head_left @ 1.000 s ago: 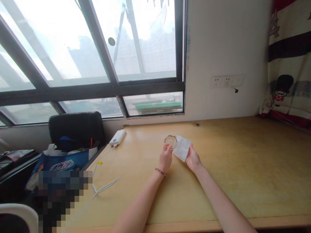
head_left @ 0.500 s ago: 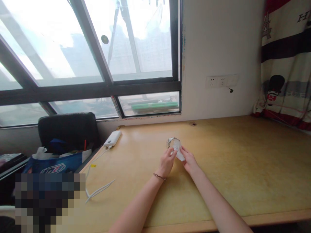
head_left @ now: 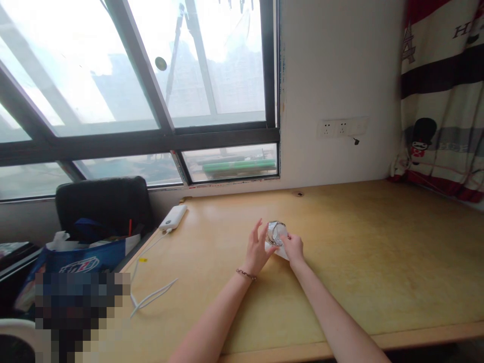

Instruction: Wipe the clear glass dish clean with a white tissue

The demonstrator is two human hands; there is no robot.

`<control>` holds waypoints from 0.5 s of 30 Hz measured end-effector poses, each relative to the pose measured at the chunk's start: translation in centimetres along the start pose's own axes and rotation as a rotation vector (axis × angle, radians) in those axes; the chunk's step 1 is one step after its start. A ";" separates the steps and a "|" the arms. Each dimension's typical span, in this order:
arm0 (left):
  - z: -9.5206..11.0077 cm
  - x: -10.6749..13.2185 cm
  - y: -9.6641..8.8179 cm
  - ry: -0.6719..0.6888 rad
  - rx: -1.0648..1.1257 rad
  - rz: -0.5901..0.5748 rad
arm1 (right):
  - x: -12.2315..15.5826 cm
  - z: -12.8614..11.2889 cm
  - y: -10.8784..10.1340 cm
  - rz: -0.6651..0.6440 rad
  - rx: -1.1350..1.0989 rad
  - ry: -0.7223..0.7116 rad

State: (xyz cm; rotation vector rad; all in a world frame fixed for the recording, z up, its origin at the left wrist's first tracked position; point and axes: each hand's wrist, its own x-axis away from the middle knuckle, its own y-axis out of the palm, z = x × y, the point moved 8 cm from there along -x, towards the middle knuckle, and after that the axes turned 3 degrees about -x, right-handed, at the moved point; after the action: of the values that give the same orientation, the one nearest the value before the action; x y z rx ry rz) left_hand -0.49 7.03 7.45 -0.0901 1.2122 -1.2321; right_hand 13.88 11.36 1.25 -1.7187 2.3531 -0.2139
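Observation:
A small shiny silvery round thing [head_left: 277, 233], perhaps foil-like, is in front of me over the table. Its exact kind I cannot make out. Below it shows a white paper-like flap [head_left: 282, 253]. My right hand [head_left: 294, 248] pinches the round thing at its right side, thumb on its face. My left hand [head_left: 257, 249], with a bracelet at the wrist, is at the left side with its fingers raised and apart. Its thumb tip is by the white flap; whether it touches is unclear.
The wooden table [head_left: 359, 252] spans the view. At its left edge lie a white power bank [head_left: 174, 217] and a white cable [head_left: 155, 297]. A black chair [head_left: 104, 206] with a blue bag [head_left: 81, 264] stands left. Behind are a window, wall sockets [head_left: 342, 127] and a curtain [head_left: 434, 101].
My left fingers have come off the silvery thing and spread. The thing has turned so its round face shows, and my right hand has shifted its hold on it.

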 end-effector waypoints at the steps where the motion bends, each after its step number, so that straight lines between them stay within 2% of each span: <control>1: -0.1 -0.1 0.0 -0.021 0.085 -0.013 | 0.0 -0.2 -0.1 0.001 0.059 -0.023; 4: -0.1 -0.3 0.1 -0.063 0.304 -0.064 | 0.1 -0.7 -0.1 -0.012 0.153 -0.046; 10: -0.7 -0.2 0.0 -0.152 0.562 -0.014 | 0.1 -1.7 -0.3 -0.018 0.209 -0.099; 12: -1.3 -0.1 0.3 -0.215 0.667 -0.006 | 0.1 -1.9 -0.4 -0.021 0.208 -0.123; 15: -2.2 0.1 1.6 -0.340 0.898 -0.056 | 0.0 -2.2 -0.5 -0.049 0.154 -0.137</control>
State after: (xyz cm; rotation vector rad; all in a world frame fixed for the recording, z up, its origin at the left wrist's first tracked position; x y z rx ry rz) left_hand -1.03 8.75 5.46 0.3208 0.2974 -1.6307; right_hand 13.80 11.19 3.54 -1.6644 2.1408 -0.2694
